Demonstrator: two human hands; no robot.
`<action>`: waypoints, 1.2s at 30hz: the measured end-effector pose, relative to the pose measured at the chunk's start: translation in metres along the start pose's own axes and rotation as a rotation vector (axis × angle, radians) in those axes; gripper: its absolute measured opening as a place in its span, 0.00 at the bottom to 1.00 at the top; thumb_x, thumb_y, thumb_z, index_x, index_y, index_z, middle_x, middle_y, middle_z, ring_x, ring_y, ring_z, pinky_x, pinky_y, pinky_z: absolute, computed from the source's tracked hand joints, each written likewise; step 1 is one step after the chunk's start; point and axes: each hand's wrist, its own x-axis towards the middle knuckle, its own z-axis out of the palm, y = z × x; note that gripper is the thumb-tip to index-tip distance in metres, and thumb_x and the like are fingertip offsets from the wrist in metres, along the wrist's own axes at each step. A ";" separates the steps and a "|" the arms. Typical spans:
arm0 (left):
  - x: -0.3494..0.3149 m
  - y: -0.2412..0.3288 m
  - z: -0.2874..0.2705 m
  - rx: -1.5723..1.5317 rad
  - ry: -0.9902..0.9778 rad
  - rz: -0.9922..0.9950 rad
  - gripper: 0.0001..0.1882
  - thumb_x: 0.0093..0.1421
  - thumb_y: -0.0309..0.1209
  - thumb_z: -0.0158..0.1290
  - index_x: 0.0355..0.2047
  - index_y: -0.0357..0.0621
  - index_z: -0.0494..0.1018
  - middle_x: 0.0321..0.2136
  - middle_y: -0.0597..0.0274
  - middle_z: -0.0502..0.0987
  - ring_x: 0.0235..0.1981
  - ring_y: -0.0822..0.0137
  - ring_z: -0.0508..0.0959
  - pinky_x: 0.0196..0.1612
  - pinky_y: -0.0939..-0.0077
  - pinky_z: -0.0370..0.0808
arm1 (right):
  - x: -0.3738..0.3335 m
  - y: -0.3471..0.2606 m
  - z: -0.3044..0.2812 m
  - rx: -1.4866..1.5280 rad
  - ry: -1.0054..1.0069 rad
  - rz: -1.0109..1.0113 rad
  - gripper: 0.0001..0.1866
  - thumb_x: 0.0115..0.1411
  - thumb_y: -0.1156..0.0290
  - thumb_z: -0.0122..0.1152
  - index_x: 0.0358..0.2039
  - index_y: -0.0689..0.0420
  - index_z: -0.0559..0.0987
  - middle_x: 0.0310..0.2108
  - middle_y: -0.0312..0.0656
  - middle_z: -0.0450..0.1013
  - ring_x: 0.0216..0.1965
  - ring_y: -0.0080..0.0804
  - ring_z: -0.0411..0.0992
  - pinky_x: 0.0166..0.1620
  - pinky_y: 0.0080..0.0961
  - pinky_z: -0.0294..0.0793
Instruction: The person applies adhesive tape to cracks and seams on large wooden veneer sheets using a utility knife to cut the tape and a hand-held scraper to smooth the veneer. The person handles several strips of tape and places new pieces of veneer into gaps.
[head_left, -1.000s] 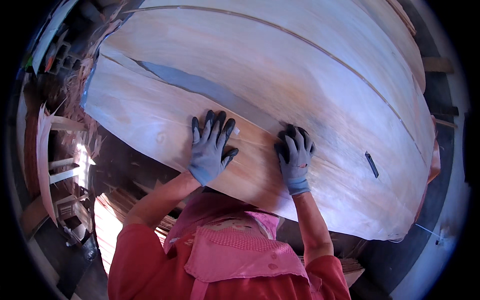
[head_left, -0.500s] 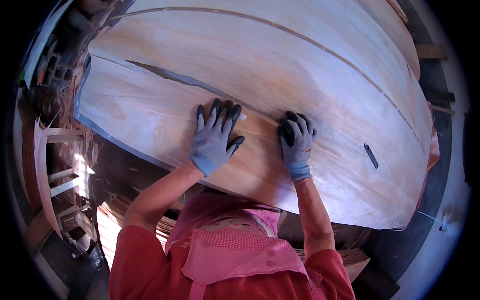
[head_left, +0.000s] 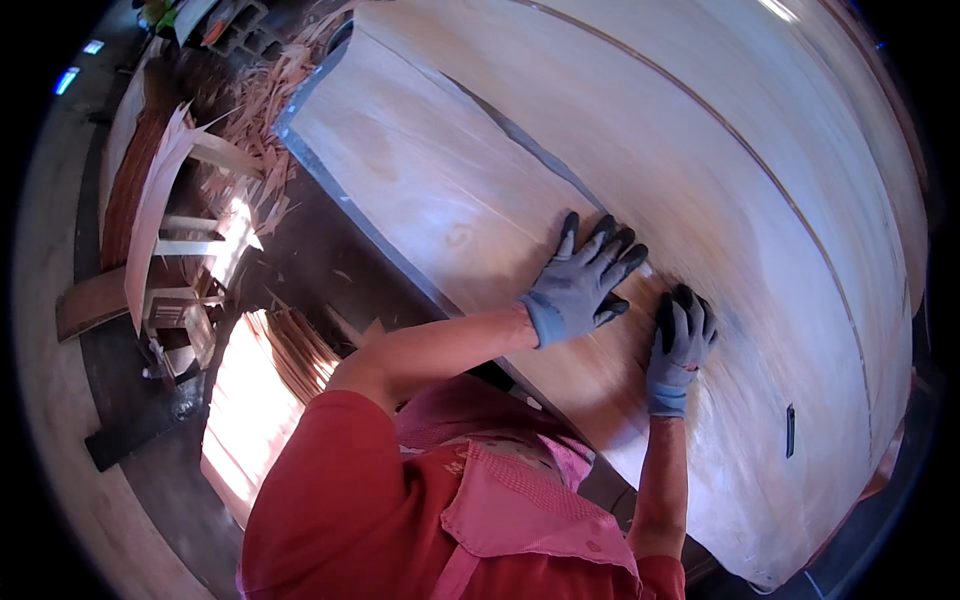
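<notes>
A large pale veneer sheet (head_left: pixel 730 190) lies in front of me, with a narrower veneer piece (head_left: pixel 430 170) along its near left edge. A dark tapering gap (head_left: pixel 525 140) parts the two and narrows toward my hands. My left hand (head_left: pixel 580 290), in a grey glove with black fingertips, lies open with fingers spread on the narrower piece, fingertips close to the gap. My right hand (head_left: pixel 684 345), gloved alike, rests just to its right with fingers bent and close together, tips down on the veneer; whatever they grip, if anything, is hidden. A small whitish patch (head_left: pixel 645 269) shows between the hands.
A slim black cutter-like tool (head_left: pixel 790 430) lies on the veneer at the right. A thin brown strip (head_left: pixel 745 140) curves across the far side. At the left are a stack of veneer sheets (head_left: pixel 255 400), a wooden frame (head_left: pixel 190 235) and veneer scraps (head_left: pixel 275 100).
The whole view has turned, so the veneer and both hands appear farther right and more of the left-side floor shows. Both hands keep nearly the same places on the veneer.
</notes>
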 end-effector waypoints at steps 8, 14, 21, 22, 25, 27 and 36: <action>-0.001 0.001 0.001 -0.011 -0.040 -0.021 0.44 0.57 0.52 0.55 0.69 0.46 0.53 0.68 0.50 0.55 0.71 0.47 0.51 0.67 0.29 0.40 | -0.001 0.004 0.001 0.015 -0.028 -0.003 0.22 0.55 0.68 0.61 0.52 0.52 0.76 0.58 0.46 0.69 0.58 0.53 0.64 0.59 0.50 0.60; 0.000 -0.002 -0.002 -0.027 -0.062 -0.019 0.44 0.60 0.50 0.52 0.70 0.44 0.49 0.69 0.50 0.53 0.71 0.48 0.49 0.69 0.36 0.39 | 0.007 -0.005 0.000 -0.052 0.033 0.062 0.19 0.57 0.66 0.61 0.51 0.50 0.77 0.57 0.42 0.69 0.58 0.48 0.64 0.58 0.47 0.60; -0.010 -0.003 -0.010 0.060 -0.125 0.001 0.44 0.61 0.48 0.52 0.70 0.42 0.48 0.69 0.47 0.53 0.71 0.46 0.49 0.69 0.37 0.41 | 0.006 -0.008 -0.009 -0.031 0.036 0.044 0.18 0.57 0.68 0.61 0.49 0.49 0.78 0.57 0.42 0.69 0.59 0.47 0.64 0.58 0.45 0.60; -0.012 -0.002 -0.011 0.055 -0.134 -0.009 0.43 0.61 0.48 0.52 0.70 0.42 0.48 0.69 0.47 0.53 0.71 0.46 0.49 0.69 0.37 0.41 | 0.005 -0.009 -0.010 -0.031 0.043 0.025 0.18 0.57 0.68 0.60 0.50 0.49 0.78 0.57 0.42 0.69 0.59 0.47 0.64 0.58 0.45 0.60; -0.019 -0.002 -0.013 0.055 -0.150 -0.035 0.43 0.61 0.49 0.51 0.70 0.43 0.49 0.69 0.46 0.52 0.71 0.46 0.49 0.68 0.36 0.40 | 0.003 -0.021 -0.018 0.000 -0.001 -0.006 0.21 0.56 0.67 0.61 0.51 0.49 0.77 0.59 0.42 0.68 0.60 0.47 0.64 0.58 0.45 0.59; -0.024 -0.002 -0.012 0.079 -0.150 -0.045 0.44 0.61 0.50 0.51 0.70 0.43 0.49 0.69 0.47 0.52 0.71 0.46 0.49 0.68 0.36 0.40 | -0.004 -0.025 -0.019 -0.004 -0.076 -0.016 0.23 0.56 0.67 0.60 0.54 0.51 0.76 0.59 0.44 0.68 0.60 0.48 0.63 0.59 0.46 0.59; -0.036 -0.005 -0.009 0.009 -0.084 -0.045 0.43 0.60 0.54 0.51 0.69 0.45 0.54 0.69 0.47 0.52 0.71 0.45 0.48 0.68 0.33 0.37 | -0.012 -0.021 -0.015 0.025 -0.120 -0.032 0.25 0.57 0.68 0.57 0.57 0.53 0.74 0.61 0.49 0.66 0.63 0.51 0.61 0.62 0.48 0.56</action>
